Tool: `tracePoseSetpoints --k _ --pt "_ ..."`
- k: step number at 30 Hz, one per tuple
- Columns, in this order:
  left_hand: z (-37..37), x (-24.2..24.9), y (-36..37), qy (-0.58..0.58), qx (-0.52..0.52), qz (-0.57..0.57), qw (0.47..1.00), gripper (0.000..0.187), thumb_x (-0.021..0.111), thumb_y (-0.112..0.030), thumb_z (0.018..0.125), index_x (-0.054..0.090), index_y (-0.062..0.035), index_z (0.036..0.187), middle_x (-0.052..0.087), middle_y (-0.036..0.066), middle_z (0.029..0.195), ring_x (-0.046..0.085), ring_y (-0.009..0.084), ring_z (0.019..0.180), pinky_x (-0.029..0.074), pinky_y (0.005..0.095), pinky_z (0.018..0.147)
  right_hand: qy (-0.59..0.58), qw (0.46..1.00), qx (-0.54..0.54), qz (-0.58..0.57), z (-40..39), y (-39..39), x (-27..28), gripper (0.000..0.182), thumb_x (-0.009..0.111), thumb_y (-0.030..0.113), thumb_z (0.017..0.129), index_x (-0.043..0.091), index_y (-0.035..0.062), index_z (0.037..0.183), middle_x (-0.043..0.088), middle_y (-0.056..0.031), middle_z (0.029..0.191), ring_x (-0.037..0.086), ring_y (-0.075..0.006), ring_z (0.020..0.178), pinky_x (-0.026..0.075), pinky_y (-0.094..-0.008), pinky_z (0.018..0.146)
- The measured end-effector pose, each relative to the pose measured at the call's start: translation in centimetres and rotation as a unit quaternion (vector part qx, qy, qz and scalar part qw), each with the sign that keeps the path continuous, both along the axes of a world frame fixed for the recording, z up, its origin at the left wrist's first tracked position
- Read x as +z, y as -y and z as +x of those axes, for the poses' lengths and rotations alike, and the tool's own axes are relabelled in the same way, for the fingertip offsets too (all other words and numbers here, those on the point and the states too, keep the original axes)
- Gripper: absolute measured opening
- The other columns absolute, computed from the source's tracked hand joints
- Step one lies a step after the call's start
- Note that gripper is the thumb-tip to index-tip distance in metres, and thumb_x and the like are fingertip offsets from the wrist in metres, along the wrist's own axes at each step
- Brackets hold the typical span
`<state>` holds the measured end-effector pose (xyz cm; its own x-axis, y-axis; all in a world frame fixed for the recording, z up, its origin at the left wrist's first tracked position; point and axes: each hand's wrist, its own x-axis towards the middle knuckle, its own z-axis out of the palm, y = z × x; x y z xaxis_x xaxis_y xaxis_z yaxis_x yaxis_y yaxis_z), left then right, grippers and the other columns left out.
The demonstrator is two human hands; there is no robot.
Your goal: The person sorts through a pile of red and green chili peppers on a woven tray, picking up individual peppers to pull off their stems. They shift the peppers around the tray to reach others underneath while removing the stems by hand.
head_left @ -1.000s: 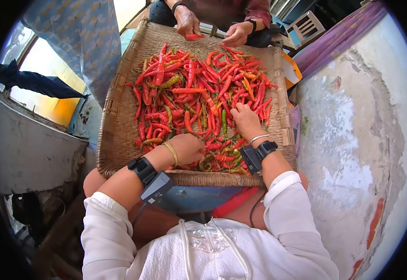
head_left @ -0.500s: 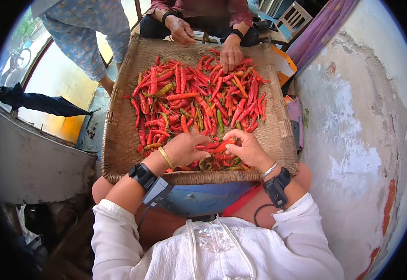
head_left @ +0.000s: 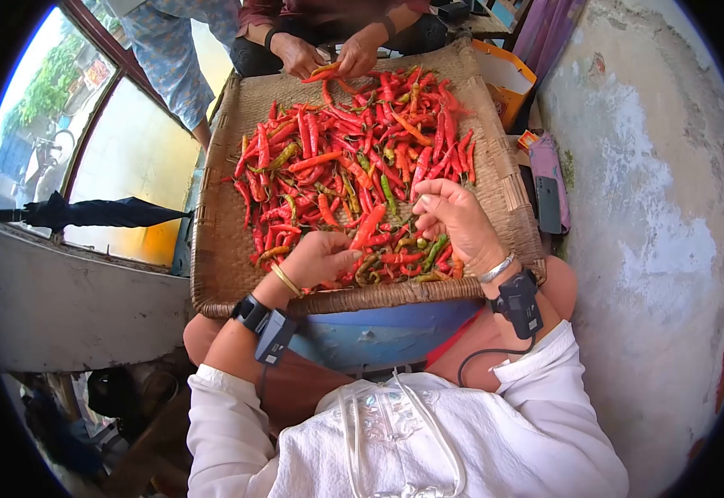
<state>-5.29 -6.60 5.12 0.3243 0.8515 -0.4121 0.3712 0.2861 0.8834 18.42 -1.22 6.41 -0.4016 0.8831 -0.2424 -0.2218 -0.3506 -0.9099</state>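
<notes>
A heap of red chili peppers (head_left: 337,137), with a few green and orange ones, covers a shallow woven tray (head_left: 233,286) in front of me. Near the tray's front edge, my left hand (head_left: 326,259) is closed on a red chili pepper (head_left: 368,226) that points up and to the right. My right hand (head_left: 461,222) is raised over the peppers at the right, apart from my left. Its fingers are curled with thumb and forefinger close together; whether something small is between them I cannot make out.
Across the tray, another person's hands (head_left: 329,60) hold an orange-red pepper. A second person's patterned trouser leg (head_left: 167,58) is at the left. A folded black umbrella (head_left: 100,212) lies along the left ledge. On the right are a phone (head_left: 548,203), an orange box (head_left: 503,79) and a wall.
My hands, together at a pepper before, have separated; the right moved up and right, while the left keeps a red pepper. The other person's hands have come together around a pepper.
</notes>
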Motion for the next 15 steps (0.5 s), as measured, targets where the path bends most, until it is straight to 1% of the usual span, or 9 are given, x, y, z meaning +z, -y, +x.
tracePoseSetpoints --k 2,4,6,8,9,10,12,14,15 --pt "-0.9 1.9 -1.8 -0.033 -0.005 -0.007 0.999 0.024 0.054 -0.023 0.084 0.056 -0.0019 0.072 0.054 -0.002 0.058 0.046 0.0039 0.047 0.037 0.0181 0.041 -0.067 0.997 -0.040 -0.008 1.6 -1.2 0.0 0.018 0.051 0.015 0.084 0.051 0.0036 0.098 0.058 -0.0029 0.075 0.056 -0.0069 0.058 0.045 -0.0176 0.048" --pt "-2.3 2.5 -4.5 -0.051 -0.001 0.014 0.999 0.024 0.054 -0.024 0.084 0.056 -0.0021 0.075 0.055 -0.001 0.059 0.044 0.0037 0.045 0.038 0.0173 0.041 -0.117 0.991 -0.060 -0.021 2.8 -2.3 -0.5 0.016 0.052 0.015 0.084 0.052 0.0050 0.096 0.059 -0.0027 0.073 0.056 -0.0064 0.056 0.045 -0.0173 0.046" --pt "-2.6 3.2 -7.2 0.055 0.136 0.035 0.989 0.024 0.052 -0.026 0.085 0.056 -0.0028 0.078 0.057 0.000 0.065 0.045 0.0038 0.046 0.040 0.0179 0.043 -0.141 0.986 -0.079 -0.042 3.3 -3.1 -0.7 0.014 0.052 0.015 0.084 0.052 0.0060 0.094 0.059 -0.0026 0.072 0.056 -0.0064 0.056 0.044 -0.0173 0.046" --pt "-2.9 2.4 -9.8 0.239 0.280 0.080 0.926 0.023 0.047 -0.025 0.088 0.054 -0.0038 0.095 0.060 0.002 0.076 0.052 0.0045 0.054 0.045 0.0170 0.047 -0.163 0.982 -0.075 -0.050 3.5 -3.9 -1.6 0.016 0.051 0.017 0.085 0.052 0.0047 0.096 0.059 -0.0033 0.073 0.056 -0.0063 0.058 0.045 -0.0176 0.049" --pt "-2.6 2.3 -10.4 0.249 0.298 0.072 0.919 0.028 0.047 -0.027 0.088 0.051 -0.0039 0.103 0.059 0.002 0.082 0.055 0.0060 0.059 0.048 0.0184 0.052 -0.170 0.979 -0.089 -0.062 3.5 -4.1 -1.6 0.015 0.051 0.016 0.084 0.053 0.0051 0.094 0.059 -0.0032 0.072 0.055 -0.0069 0.058 0.044 -0.0189 0.048" --pt "-1.2 2.1 -10.6 0.235 0.317 0.059 0.917 0.029 0.049 -0.027 0.087 0.051 -0.0050 0.105 0.060 0.003 0.082 0.056 0.0064 0.060 0.047 0.0184 0.051 -0.175 0.978 -0.093 -0.060 3.4 -4.3 -1.7 0.015 0.051 0.016 0.084 0.053 0.0051 0.094 0.059 -0.0032 0.072 0.055 -0.0069 0.058 0.044 -0.0189 0.048" --pt "2.0 -0.2 -11.3 0.169 0.263 0.052 0.948 0.026 0.050 -0.026 0.086 0.053 -0.0059 0.102 0.060 0.003 0.082 0.056 0.0062 0.061 0.046 0.0186 0.050 -0.190 0.964 -0.156 -0.098 3.3 -4.6 -2.1 0.014 0.052 0.014 0.083 0.054 0.0058 0.094 0.058 -0.0031 0.071 0.055 -0.0082 0.057 0.044 -0.0209 0.048" --pt "5.6 -2.2 -11.8 0.055 0.134 0.059 0.988 0.028 0.055 -0.025 0.083 0.055 -0.0036 0.102 0.061 0.005 0.084 0.058 0.0095 0.062 0.047 0.0229 0.053 -0.198 0.956 -0.190 -0.106 3.1 -4.7 -2.0 0.012 0.052 0.014 0.083 0.054 0.0066 0.092 0.057 -0.0028 0.069 0.054 -0.0083 0.055 0.043 -0.0210 0.046" --pt "7.3 -2.9 -11.9 -0.069 0.084 0.168 0.980 0.032 0.058 -0.024 0.079 0.055 -0.0014 0.102 0.061 0.008 0.086 0.059 0.0151 0.066 0.048 0.0266 0.059 -0.203 0.948 -0.219 -0.114 3.0 -4.7 -2.0 0.010 0.053 0.014 0.082 0.053 0.0073 0.090 0.057 -0.0026 0.068 0.053 -0.0083 0.054 0.042 -0.0211 0.045"
